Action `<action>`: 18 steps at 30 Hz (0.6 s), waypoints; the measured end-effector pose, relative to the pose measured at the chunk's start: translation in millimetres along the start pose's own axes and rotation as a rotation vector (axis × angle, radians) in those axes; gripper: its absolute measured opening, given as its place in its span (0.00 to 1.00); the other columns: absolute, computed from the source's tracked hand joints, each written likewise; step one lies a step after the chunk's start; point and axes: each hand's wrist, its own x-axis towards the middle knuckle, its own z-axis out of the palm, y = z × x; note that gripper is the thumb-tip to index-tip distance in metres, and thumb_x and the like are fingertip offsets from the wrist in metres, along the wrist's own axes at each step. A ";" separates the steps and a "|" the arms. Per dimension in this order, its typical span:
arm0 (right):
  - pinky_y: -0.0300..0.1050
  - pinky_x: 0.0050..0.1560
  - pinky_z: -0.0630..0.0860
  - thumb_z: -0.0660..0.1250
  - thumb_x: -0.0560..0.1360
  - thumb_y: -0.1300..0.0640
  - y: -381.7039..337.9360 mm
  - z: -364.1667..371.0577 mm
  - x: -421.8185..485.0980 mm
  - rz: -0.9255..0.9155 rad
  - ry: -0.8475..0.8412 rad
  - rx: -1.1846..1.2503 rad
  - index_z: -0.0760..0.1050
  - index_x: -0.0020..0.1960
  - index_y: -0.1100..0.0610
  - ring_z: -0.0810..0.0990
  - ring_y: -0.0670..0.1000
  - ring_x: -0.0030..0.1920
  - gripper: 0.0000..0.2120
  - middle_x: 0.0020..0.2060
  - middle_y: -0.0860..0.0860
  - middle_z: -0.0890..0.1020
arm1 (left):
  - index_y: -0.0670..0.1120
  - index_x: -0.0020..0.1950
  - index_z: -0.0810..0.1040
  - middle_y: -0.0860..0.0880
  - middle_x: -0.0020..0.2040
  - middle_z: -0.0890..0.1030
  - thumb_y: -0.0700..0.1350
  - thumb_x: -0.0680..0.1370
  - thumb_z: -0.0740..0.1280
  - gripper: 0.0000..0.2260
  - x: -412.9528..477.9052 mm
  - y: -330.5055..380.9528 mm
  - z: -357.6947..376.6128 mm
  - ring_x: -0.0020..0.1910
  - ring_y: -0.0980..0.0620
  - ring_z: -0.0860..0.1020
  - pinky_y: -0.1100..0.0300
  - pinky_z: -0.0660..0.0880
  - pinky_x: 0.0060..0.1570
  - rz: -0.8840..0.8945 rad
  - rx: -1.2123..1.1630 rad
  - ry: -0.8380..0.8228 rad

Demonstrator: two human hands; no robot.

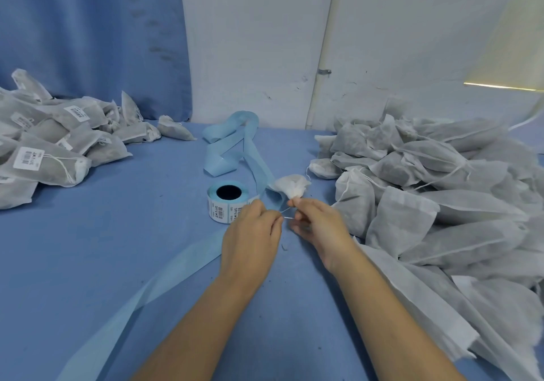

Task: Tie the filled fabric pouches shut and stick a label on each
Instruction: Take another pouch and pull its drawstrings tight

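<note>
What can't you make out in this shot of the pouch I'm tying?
Head view only.
The knot: the string between the left hand and right hand is too thin, and fingers cover its ends.
Of the pouch only the gathered top shows; the right hand hides the rest.
The label roll has print too small to read.
The labelled pile and unlabelled pile are cut off by the left and right frame edges.

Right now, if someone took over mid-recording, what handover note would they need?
Left hand and right hand each pinch the drawstring of one pouch; its neck is gathered and no label shows on it.
Label roll stands just left of the hands.
Done: labelled pile, far left.
Left: finish this pouch, then the unlabelled pile on the right.
</note>
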 end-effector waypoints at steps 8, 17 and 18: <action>0.52 0.45 0.69 0.61 0.78 0.58 5.5 3.9 -10.3 -0.619 0.245 -1.121 0.71 0.40 0.59 0.72 0.55 0.44 0.08 0.38 0.52 0.77 | 0.41 0.37 0.80 0.44 0.42 0.80 0.35 0.70 0.75 0.05 0.7 1.8 -2.9 0.37 0.44 0.78 0.53 0.74 0.30 0.164 0.040 0.155; 0.61 0.66 0.69 0.64 0.69 0.69 7.9 1.3 -16.3 -0.898 0.231 -1.218 0.74 0.67 0.64 0.73 0.60 0.67 0.25 0.69 0.56 0.73 | 0.43 0.44 0.80 0.59 0.72 0.63 0.40 0.79 0.65 0.06 1.7 1.0 8.7 0.63 0.51 0.71 0.60 0.69 0.57 0.212 -0.210 0.049; 0.61 0.64 0.71 0.63 0.68 0.69 7.8 1.6 -16.7 -0.932 0.239 -1.206 0.74 0.66 0.64 0.74 0.61 0.66 0.26 0.67 0.56 0.74 | 0.42 0.43 0.80 0.60 0.72 0.61 0.39 0.79 0.65 0.06 1.6 0.0 8.3 0.62 0.52 0.71 0.59 0.70 0.55 0.234 -0.211 0.053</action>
